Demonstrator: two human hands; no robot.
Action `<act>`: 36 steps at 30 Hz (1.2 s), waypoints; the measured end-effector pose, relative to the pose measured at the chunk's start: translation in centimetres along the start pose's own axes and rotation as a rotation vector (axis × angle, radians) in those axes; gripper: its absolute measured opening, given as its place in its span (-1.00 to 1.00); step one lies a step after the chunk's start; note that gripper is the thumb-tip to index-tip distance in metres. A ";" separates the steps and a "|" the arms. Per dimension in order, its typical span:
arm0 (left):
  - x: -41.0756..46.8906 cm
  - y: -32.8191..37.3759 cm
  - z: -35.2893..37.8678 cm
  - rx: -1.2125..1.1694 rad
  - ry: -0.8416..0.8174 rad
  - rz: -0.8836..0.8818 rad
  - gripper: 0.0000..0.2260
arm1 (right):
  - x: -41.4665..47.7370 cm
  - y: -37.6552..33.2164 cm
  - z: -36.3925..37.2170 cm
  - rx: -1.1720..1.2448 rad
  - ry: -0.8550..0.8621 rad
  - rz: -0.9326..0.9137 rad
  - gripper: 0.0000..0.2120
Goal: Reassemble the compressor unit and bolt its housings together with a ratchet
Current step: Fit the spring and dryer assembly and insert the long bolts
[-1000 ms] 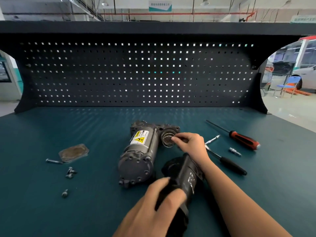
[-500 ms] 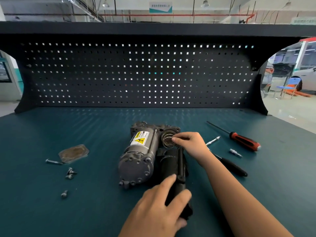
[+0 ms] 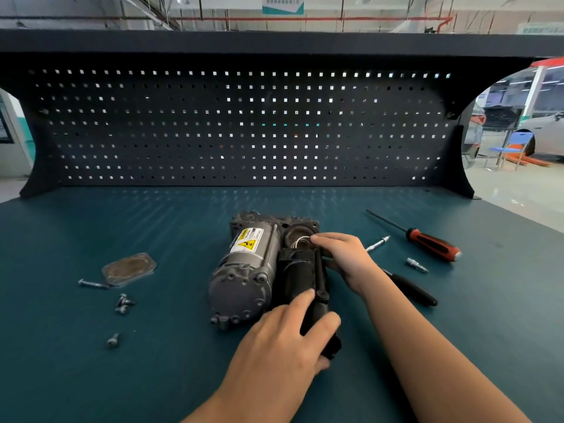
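The grey compressor motor body (image 3: 247, 270) with a yellow warning label lies on the green bench, its round port (image 3: 300, 236) at the far right end holding a metal spring. A black cylindrical housing (image 3: 305, 279) lies alongside the motor on its right, its far end close to the port. My left hand (image 3: 283, 337) grips the near end of the black housing. My right hand (image 3: 341, 257) rests against the housing's far end, fingertips pinching the spring at the port's rim.
A flat gasket plate (image 3: 129, 268) and several loose bolts (image 3: 122, 303) lie left of the unit. On the right are a red-handled screwdriver (image 3: 427, 241), a black-handled tool (image 3: 410, 290), a bit (image 3: 377, 244) and a small fitting (image 3: 416, 265). A pegboard (image 3: 244, 123) backs the bench.
My left hand has brought the black housing from a raised, tilted position down beside the motor and pushed it toward the port. My right hand stayed at the spring.
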State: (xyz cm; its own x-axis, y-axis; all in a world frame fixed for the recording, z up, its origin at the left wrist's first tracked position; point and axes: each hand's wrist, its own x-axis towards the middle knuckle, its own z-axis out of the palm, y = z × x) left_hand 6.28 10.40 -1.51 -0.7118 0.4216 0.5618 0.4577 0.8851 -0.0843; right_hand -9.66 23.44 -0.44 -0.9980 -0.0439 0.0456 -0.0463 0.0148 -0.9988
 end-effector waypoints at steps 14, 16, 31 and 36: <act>0.2 -0.1 0.1 0.015 -0.035 0.027 -0.22 | -0.2 -0.6 0.7 0.037 -0.009 0.033 -0.86; 0.9 0.0 -0.4 0.023 -0.072 0.035 -0.23 | -0.3 -0.7 0.7 0.036 -0.015 0.056 -0.85; 0.5 0.2 -2.5 -0.436 0.051 -0.406 -0.52 | -0.5 -1.0 0.6 0.256 -0.072 0.141 -0.92; 0.6 -0.2 -3.9 -0.089 0.178 -0.226 -0.57 | -0.8 -0.7 0.6 0.050 -0.055 -0.038 -0.85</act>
State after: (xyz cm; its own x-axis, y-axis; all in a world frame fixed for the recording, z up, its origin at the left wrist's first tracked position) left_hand 7.86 9.71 2.07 -0.7000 0.1679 0.6942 0.3491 0.9284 0.1275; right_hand -8.77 22.83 0.22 -0.9916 -0.0986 0.0839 -0.0805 -0.0376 -0.9960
